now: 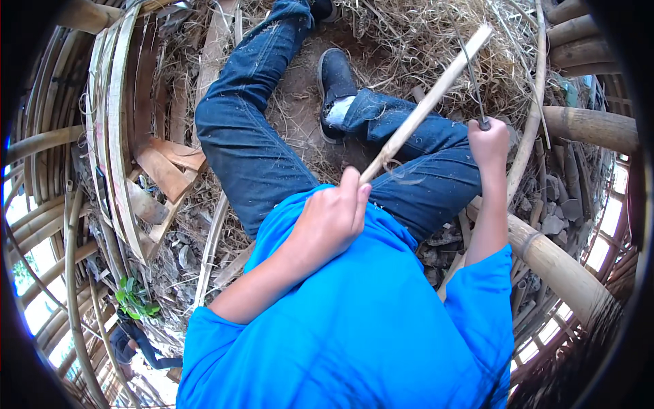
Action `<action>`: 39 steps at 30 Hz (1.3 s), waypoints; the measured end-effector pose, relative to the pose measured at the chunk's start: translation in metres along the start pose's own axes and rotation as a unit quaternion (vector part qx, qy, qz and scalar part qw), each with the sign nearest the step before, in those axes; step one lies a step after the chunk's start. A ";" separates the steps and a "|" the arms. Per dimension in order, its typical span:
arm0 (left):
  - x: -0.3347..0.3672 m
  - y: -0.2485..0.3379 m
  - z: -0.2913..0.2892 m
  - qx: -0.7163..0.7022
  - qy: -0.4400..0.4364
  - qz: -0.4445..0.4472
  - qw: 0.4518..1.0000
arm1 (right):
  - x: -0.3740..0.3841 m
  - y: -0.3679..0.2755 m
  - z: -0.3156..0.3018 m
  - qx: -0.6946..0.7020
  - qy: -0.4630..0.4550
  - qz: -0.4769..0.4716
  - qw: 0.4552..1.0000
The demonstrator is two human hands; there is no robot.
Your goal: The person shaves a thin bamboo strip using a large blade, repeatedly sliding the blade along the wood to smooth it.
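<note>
My left hand (pixel 332 210) is closed round the lower end of a pale bamboo strip (pixel 429 102), in front of my belly. The strip slants up and to the right, past my bent leg. A thin curled shaving (pixel 402 178) hangs from it near my fingers. In my right hand (pixel 489 143) is a knife (pixel 473 75), gripped in a fist by its dark handle. Its narrow blade points up and away, seen nearly edge-on, and crosses the strip near the far end. Whether blade and strip touch, I cannot tell.
Shavings (pixel 415 41) heap on the ground beyond my legs. Long split bamboo slats (pixel 112 129) and wood offcuts (pixel 163 170) stand at the left. A thick bamboo pole (pixel 552 262) lies at the right, with rubble (pixel 555 218) beside it. Bamboo walls (pixel 44 238) enclose the place.
</note>
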State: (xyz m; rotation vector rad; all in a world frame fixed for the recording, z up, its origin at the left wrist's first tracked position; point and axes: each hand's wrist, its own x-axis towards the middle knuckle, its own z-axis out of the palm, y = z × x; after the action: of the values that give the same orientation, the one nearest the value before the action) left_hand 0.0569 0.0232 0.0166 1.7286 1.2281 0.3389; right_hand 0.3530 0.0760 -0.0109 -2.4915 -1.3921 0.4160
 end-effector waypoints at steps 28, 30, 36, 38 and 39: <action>0.010 -0.001 -0.001 -0.007 0.016 0.000 1.000 | -0.060 -0.051 0.027 0.067 -0.157 -0.132 0.976; 0.008 -0.005 -0.002 -0.018 -0.005 -0.013 1.000 | -0.055 -0.045 0.035 -0.008 -0.108 -0.159 0.981; 0.014 -0.015 0.004 0.013 0.006 -0.030 0.999 | -0.037 -0.040 0.065 -0.029 -0.122 -0.137 0.983; 0.014 -0.018 0.004 0.006 0.016 -0.030 0.999 | -0.033 -0.040 0.072 -0.019 -0.135 -0.140 0.981; 0.013 -0.019 0.004 0.002 0.024 -0.028 0.999 | -0.026 -0.031 0.081 0.005 -0.106 -0.131 0.986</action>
State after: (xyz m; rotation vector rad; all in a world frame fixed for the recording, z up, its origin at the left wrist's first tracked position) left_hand 0.0548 0.0329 -0.0050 1.6952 1.3093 0.3463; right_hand 0.2859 0.0762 -0.0722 -2.2653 -1.7667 0.6427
